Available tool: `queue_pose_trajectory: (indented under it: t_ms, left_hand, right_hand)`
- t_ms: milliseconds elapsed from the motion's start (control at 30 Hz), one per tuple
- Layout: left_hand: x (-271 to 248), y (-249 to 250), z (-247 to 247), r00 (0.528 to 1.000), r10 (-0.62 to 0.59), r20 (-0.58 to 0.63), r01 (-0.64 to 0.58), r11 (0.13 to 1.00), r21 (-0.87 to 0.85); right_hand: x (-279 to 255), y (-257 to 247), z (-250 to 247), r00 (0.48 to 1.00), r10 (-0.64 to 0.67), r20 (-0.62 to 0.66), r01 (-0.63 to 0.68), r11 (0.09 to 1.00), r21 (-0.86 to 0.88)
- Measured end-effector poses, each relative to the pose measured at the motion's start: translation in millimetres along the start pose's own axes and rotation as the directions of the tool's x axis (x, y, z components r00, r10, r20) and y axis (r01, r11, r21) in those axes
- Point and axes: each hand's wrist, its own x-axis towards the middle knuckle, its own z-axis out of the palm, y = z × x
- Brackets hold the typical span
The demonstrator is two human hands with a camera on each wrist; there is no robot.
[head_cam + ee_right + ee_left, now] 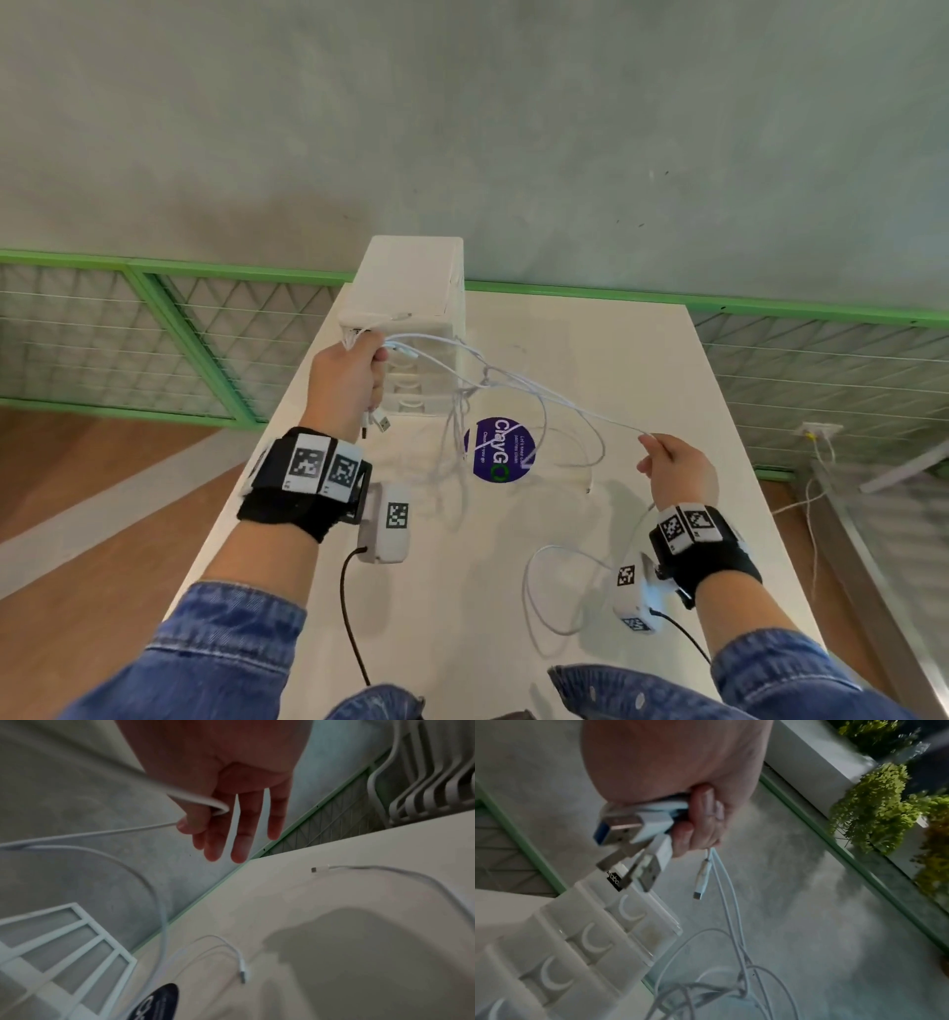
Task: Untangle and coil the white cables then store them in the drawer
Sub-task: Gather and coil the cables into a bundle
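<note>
Several tangled white cables (493, 383) hang in the air above the white table (616, 370). My left hand (354, 370) is raised in front of the white drawer unit (411, 288) and grips a bundle of cable ends; USB plugs (628, 833) stick out below its curled fingers (703, 817). My right hand (667, 462), lower and to the right, pinches one white strand (197, 801) between thumb and forefinger, the other fingers (241, 833) straight. That strand runs taut toward the tangle. Loose ends (243, 969) lie on the table.
The drawer unit (559, 939) has several translucent drawers with crescent handles, all closed in view. A round dark blue sticker (500, 449) lies mid-table under the cables. A green mesh railing (154, 329) runs behind the table. Another cable loop (544, 591) lies near my right wrist.
</note>
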Motion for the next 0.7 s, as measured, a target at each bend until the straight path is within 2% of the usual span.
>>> queue_pose_trajectory:
  t_ms: [100, 167, 233, 300, 367, 467, 500, 533, 600, 667, 700]
  left_hand:
    - [4, 4, -8, 0.993, 0.029, -0.116, -0.037, 0.997, -0.063]
    - [6, 11, -15, 0.984, 0.039, -0.174, -0.061, 0.991, -0.120]
    - [5, 17, -16, 0.989, 0.069, -0.134, -0.085, 0.990, -0.112]
    - [2, 17, -9, 0.994, 0.102, -0.035, -0.103, 0.994, -0.035]
    - [-2, 13, 1, 0.993, 0.113, 0.045, -0.115, 0.992, 0.044]
    - [-6, 8, 13, 0.985, 0.110, 0.130, -0.124, 0.987, 0.106]
    - [-8, 7, 16, 0.982, 0.109, 0.155, -0.127, 0.985, 0.117]
    - [-10, 7, 20, 0.978, 0.103, 0.179, -0.127, 0.984, 0.124]
    - [-18, 7, 27, 0.968, 0.085, 0.238, -0.116, 0.986, 0.122]
    - [-27, 9, 34, 0.950, 0.064, 0.307, -0.100, 0.990, 0.104]
    - [-31, 9, 38, 0.939, 0.059, 0.338, -0.098, 0.990, 0.100]
  right_hand:
    - [8, 30, -4, 0.988, 0.147, 0.044, -0.146, 0.989, -0.035]
    - [9, 53, -8, 0.953, 0.275, 0.125, -0.269, 0.961, -0.066]
    - [7, 66, -8, 0.906, 0.372, 0.204, -0.343, 0.925, -0.163]
    - [4, 63, -2, 0.897, 0.383, 0.222, -0.323, 0.909, -0.264]
    - [1, 42, 2, 0.930, 0.309, 0.200, -0.254, 0.932, -0.258]
    - [-8, -2, 2, 0.982, 0.133, 0.132, -0.134, 0.991, -0.003]
    - [-13, -20, 3, 0.996, 0.020, 0.083, -0.027, 0.996, 0.087]
    - [-19, -39, 4, 0.989, -0.141, 0.036, 0.135, 0.983, 0.127]
    - [-30, -72, 9, 0.899, -0.438, -0.024, 0.437, 0.892, 0.117]
    - [-38, -99, 16, 0.785, -0.620, 0.002, 0.617, 0.782, 0.088]
    - [-41, -110, 19, 0.745, -0.666, 0.031, 0.663, 0.745, 0.071]
